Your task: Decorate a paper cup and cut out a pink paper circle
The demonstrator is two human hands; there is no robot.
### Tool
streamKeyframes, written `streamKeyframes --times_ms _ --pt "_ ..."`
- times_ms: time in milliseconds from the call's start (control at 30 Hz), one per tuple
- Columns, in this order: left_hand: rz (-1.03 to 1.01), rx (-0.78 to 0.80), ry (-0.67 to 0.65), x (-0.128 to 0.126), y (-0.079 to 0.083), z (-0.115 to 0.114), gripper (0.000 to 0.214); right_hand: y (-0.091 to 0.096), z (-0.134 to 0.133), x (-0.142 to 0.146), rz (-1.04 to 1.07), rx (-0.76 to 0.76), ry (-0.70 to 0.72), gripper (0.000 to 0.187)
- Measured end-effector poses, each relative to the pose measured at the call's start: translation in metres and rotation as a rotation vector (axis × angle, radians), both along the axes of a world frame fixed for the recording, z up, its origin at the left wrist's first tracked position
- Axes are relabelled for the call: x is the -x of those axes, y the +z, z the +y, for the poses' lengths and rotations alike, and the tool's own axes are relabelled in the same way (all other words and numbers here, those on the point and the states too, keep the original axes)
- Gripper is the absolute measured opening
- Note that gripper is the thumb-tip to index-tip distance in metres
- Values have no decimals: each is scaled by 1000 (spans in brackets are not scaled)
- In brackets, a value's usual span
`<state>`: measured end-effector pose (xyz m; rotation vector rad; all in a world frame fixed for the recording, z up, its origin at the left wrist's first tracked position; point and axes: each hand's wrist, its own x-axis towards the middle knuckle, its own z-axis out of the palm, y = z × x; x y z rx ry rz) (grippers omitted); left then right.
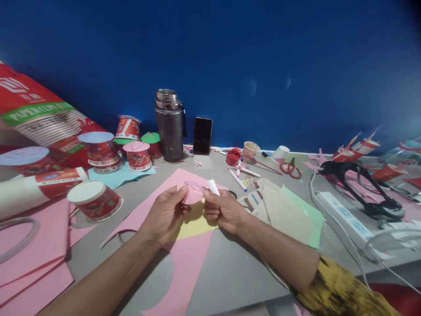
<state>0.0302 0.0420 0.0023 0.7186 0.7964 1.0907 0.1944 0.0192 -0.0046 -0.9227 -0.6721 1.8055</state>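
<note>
My left hand (169, 210) is closed in a pinch on a small pink paper cutout (193, 192) that has a dark drawn outline. Facing it, my right hand (223, 208) is closed too, its thumb and finger at the cutout's right edge. A small dark tip shows by those fingers, but what they hold is hidden. Just behind them stands out a white stick-like piece (213, 187), and a black loop (233, 194) shows beside the knuckles. Under both hands lie a yellow sheet (197, 223) and a larger pink sheet (187, 267) with a curved cut edge.
Decorated red paper cups (98, 199) and a pack of paper cups (49, 116) are at left. A dark flask (169, 127) and a phone (202, 136) stand by the blue wall. Markers (238, 179), red-handled scissors (290, 168), a cloth (279, 210) and a power strip (345, 215) lie right.
</note>
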Motion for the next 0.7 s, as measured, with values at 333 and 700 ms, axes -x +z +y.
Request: streamKeyframes --times_ms 333,700 --pt "40 18 -13 0 -7 -3 43 1 -3 8 8 6 12 63" --pt "-12 54 -51 -1 -7 -3 43 4 -2 7 -12 19 -53 63"
